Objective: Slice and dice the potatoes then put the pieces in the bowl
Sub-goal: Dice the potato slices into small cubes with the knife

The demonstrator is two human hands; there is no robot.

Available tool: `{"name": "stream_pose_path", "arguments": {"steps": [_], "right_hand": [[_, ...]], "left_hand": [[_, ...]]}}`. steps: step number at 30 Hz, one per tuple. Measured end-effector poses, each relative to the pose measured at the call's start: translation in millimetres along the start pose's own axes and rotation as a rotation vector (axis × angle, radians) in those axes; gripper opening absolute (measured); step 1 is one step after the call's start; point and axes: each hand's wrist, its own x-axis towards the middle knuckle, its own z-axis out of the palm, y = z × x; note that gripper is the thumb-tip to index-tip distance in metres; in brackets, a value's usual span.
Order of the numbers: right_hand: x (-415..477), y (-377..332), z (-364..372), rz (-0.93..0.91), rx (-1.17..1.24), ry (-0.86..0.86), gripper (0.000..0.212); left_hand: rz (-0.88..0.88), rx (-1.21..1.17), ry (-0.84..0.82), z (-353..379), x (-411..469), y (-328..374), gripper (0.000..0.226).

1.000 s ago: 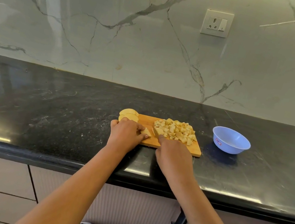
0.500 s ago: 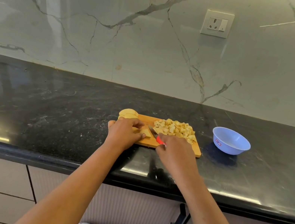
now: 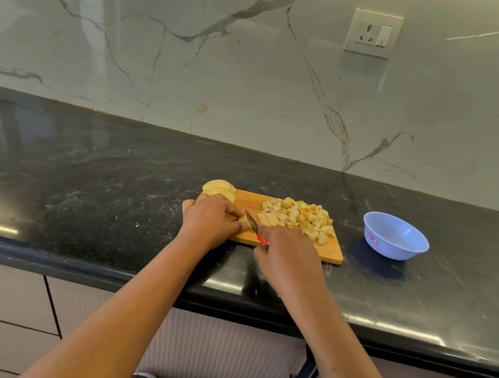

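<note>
On the board [image 3: 249,202], the left hand [image 3: 210,223] curls its fingers over a mostly hidden potato piece [image 3: 239,219]. Just beside it, the right hand [image 3: 289,259] grips a red-handled knife [image 3: 252,219], blade at the piece. Dice [image 3: 299,219] lie beyond the right hand, slices [image 3: 219,189] beyond the left. A bowl [image 3: 397,250] stands well right of both.

Wooden board [image 3: 285,245], glossy stone counter [image 3: 109,184]
</note>
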Motion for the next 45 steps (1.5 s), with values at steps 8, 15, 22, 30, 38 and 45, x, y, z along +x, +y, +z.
{"name": "stream_pose_path", "arguments": {"steps": [8, 15, 22, 30, 38, 45], "right_hand": [[0, -10, 11, 0.003, -0.047, -0.002, 0.025], [-32, 2, 3, 0.015, 0.018, 0.032, 0.04], [-24, 0, -4, 0.017, 0.061, 0.14, 0.042], [-13, -2, 1, -0.006, 0.096, 0.105, 0.034], [-5, -3, 9, -0.018, 0.064, 0.121, 0.031], [7, -18, 22, -0.007, -0.078, 0.082, 0.028]], "left_hand": [[-0.013, -0.008, 0.028, -1, 0, -1, 0.026], [-0.013, 0.049, 0.015, -5, -7, 2, 0.033], [-0.034, -0.007, 0.029, -8, -11, 1, 0.024], [-0.039, -0.038, 0.019, -8, -10, 1, 0.019], [-0.036, -0.051, 0.021, -8, -7, 0, 0.021], [-0.047, -0.107, 0.035, -6, -7, -3, 0.015]]}}
